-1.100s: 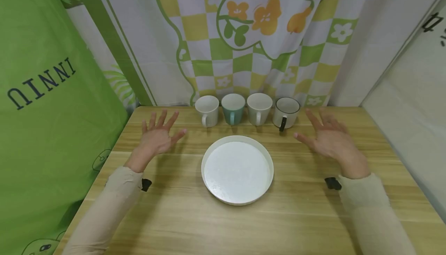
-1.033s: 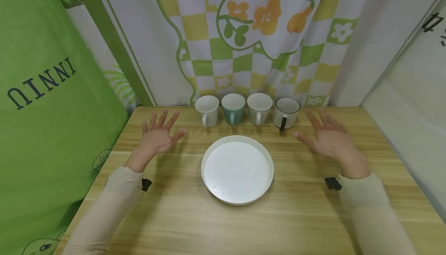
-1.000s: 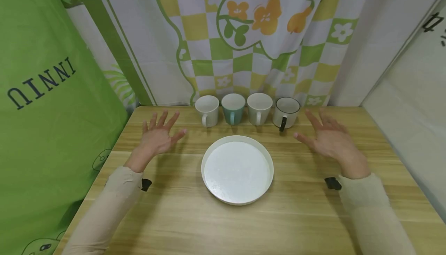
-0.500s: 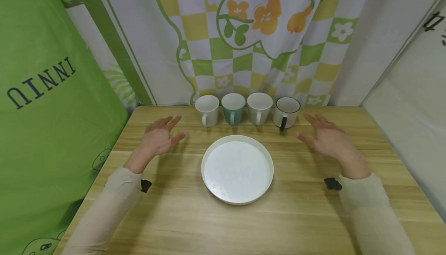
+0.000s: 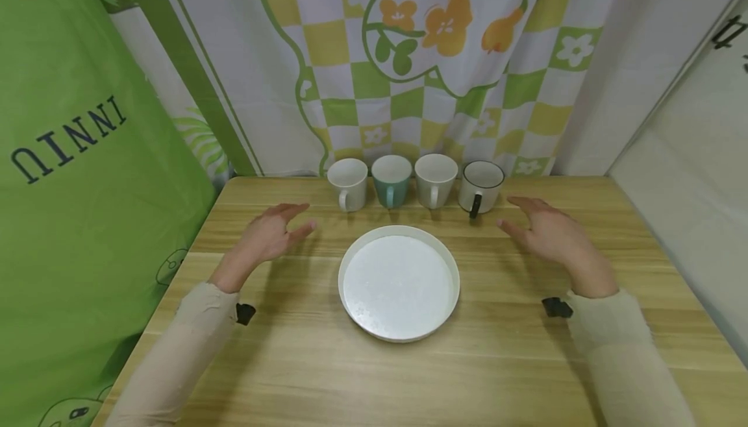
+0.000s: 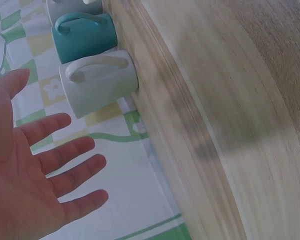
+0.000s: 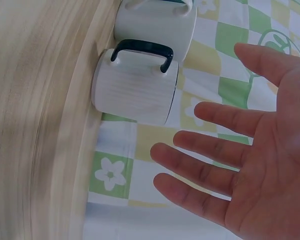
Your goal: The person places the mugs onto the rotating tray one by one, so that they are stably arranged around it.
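The left hand (image 5: 265,235) is out above the wooden surface (image 5: 386,381), wide, fingers apart, holding nothing; the right hand (image 5: 555,235) mirrors it, every bit as wide and just as bare. And there between them, a little nearer the person, sits the round white tray (image 5: 399,291), low-rimmed and untouched. Behind it, what a line-up: four upright mugs by the patterned curtain (image 5: 371,83), handles turned toward the person. White mug (image 5: 353,193) at the left end, closest to the left hand; teal mug (image 5: 400,193) next; pale mug (image 5: 442,190) third; then the black-rimmed mug (image 5: 486,200), near the right fingertips yet apart from them.

So this reads as a ready stance, ahead of any grip! And what would a first grasp call for? The end mugs look the simplest: a short move inward, then fingers curling round handle or side. The middle pair, neighbours close on both flanks, would ask for a neater line in.
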Available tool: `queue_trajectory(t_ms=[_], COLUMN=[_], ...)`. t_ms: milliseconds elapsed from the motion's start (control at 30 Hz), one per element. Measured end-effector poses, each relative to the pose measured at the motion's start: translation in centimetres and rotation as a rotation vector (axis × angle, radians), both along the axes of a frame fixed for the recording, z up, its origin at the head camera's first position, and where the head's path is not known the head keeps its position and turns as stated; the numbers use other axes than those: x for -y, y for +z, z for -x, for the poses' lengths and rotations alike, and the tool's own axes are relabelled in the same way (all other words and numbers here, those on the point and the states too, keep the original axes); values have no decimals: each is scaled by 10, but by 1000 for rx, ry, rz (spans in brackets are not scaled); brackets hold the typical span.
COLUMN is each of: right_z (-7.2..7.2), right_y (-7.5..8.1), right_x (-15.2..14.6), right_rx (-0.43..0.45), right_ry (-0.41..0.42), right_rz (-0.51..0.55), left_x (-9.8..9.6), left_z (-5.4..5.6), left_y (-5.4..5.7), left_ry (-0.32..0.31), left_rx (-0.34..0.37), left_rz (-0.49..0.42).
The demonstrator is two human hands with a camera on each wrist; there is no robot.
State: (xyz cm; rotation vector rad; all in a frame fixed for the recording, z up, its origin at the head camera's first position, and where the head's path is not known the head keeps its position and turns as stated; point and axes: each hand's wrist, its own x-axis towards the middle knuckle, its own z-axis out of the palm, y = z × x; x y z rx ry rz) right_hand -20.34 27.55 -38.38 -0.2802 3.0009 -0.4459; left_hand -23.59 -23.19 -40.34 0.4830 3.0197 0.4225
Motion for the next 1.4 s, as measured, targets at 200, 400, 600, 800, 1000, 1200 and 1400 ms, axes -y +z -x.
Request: queue_trajectory(t_ms=[200, 400, 600, 800, 1000, 1200, 1400], right_z=[1, 3, 5, 3, 4, 5, 8], right_y=[-2, -2, -5, -8, -7, -6, -9], right_x=[0, 1, 0, -2, -1, 3, 3], right_rx=[-9, -4, 1, -12, -7, -15, -27], right_ry=[-6, -28, -36, -45, -55, -66, -62], right_rz=[25, 51, 75, 91, 105, 146, 174], left_x=[-1, -1, -2, -6, -5, -2, -1], left_z=[-1, -2, -1, 0, 0, -3, -4], left_y=[1, -1, -5, -9, -10, -12, -15], left_ry=[-50, -93, -111, -141, -154, -164, -194], left_rx=[24, 35, 45, 70, 109, 152, 181], left_rz=[-91, -176, -223, -289, -367, -419, -461])
